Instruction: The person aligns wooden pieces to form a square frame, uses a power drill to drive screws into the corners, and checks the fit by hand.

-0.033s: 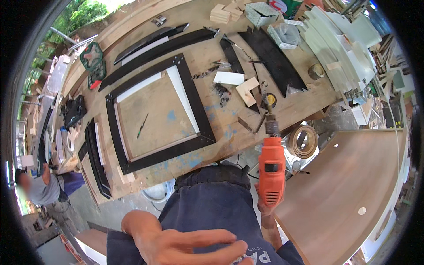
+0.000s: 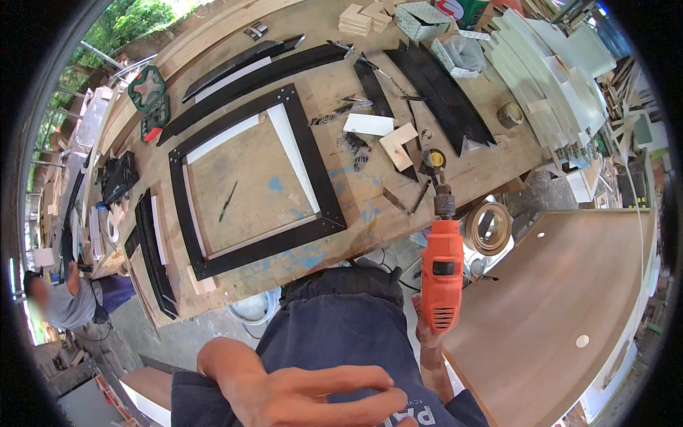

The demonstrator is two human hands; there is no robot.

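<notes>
The head-worn fisheye looks steeply down past nearby hands (image 2: 302, 398) toward the workbench (image 2: 331, 149).

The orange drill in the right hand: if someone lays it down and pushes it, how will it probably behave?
The orange drill would probably stay rigid, given its hard-looking casing. It may be nose-heavy, since a metal-looking chuck sits at the front. Its rounded edges could let it rock when pushed, though the right hand hides part of it.
</notes>
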